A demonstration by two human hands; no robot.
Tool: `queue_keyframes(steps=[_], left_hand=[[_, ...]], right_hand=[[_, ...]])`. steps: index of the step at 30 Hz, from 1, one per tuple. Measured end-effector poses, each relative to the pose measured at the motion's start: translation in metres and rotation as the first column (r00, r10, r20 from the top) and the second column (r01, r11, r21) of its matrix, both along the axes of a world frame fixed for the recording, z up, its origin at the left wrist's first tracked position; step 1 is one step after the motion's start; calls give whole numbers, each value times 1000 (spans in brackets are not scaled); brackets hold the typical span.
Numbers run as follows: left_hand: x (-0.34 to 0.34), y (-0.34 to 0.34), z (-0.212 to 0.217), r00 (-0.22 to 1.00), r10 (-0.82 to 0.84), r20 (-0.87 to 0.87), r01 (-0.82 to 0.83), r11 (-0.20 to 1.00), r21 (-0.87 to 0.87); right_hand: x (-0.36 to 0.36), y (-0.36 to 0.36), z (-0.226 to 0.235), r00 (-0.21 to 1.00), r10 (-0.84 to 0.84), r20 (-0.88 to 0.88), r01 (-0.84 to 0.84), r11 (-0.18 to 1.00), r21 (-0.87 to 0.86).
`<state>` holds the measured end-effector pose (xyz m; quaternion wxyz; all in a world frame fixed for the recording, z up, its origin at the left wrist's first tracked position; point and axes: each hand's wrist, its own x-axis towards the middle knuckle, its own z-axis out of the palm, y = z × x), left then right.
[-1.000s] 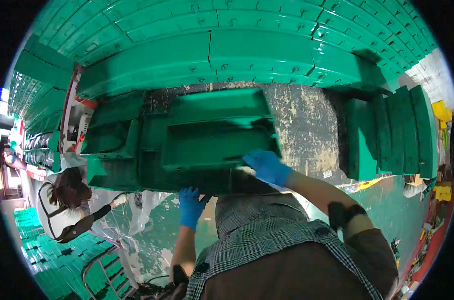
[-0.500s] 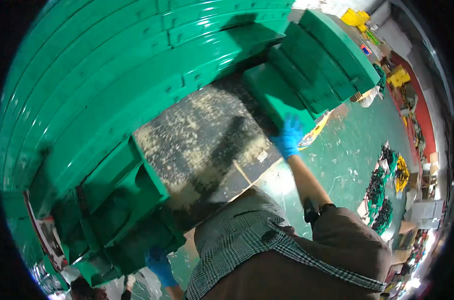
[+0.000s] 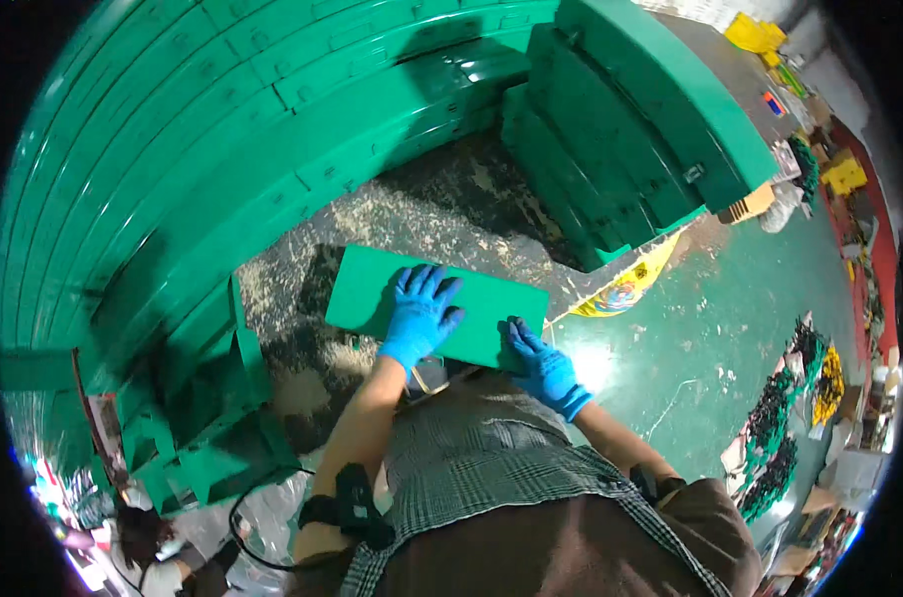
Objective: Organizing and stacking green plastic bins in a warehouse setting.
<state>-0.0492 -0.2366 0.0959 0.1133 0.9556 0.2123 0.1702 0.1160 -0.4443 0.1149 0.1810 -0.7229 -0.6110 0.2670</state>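
A long green box with a smooth, flat upper face lies on the worn table in front of my apron. My left hand, in a blue glove, rests palm down on its top with the fingers spread. At the box's right end is my right hand, also blue-gloved. Its fingers bend over the near right corner and grip it; the thumb side is partly hidden. The box's underside is out of sight.
Green boxes are stacked in a high wall at the far side and left. Another stack stands far right. Opened green boxes sit at left. The scuffed tabletop borders a green floor. A person is at lower left.
The green box that lay low by the right stack now lies before me. My left hand has come from the lower left onto it; my right hand has moved nearer with it.
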Motion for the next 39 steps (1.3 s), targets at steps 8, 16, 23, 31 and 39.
queue_keyframes(steps=[8, 16, 23, 31, 39], left_hand=[[-89, 91, 30, 274, 744, 609, 80, 614, -785], [-126, 41, -90, 491, 848, 200, -14, 237, -971], [-128, 14, -72, 646, 634, -426, -746, 406, -528], [-160, -46, -42, 623, 705, -339, -719, 346, -602], [-282, -39, -39, 543, 669, -508, -624, 726, 288]], right_hand=[[67, 60, 39, 811, -185, -555, 430, 832, 351], [37, 181, 32, 759, -471, -449, 646, 632, 428], [-50, 240, 65, 946, -234, 223, -13, 661, 750], [-149, 165, -59, 946, 317, 69, -318, 948, 7], [-102, 217, 85, 626, 692, -358, -779, 534, -329]])
